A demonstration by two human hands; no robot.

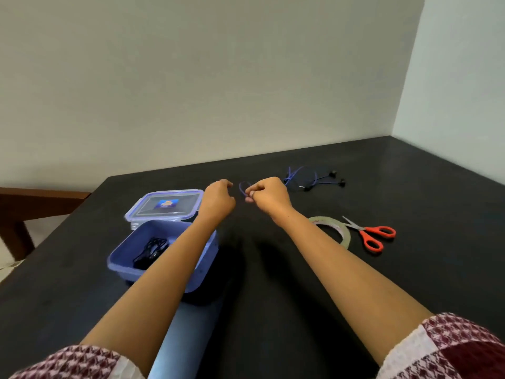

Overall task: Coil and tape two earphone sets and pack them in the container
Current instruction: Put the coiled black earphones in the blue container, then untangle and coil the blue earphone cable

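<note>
On a dark table (410,192), a clear lid (166,205) lay behind an open container (123,259) that held coiled black earphones (151,250). The left hand (218,199) hovered with fingers curled; whether it held anything could not be told. Just beside it, the right hand (269,196) pinched a small loop of the blue earphones (290,177), whose buds lay on the table beyond. Tape (343,232) and scissors (374,233) lay farther right.
</note>
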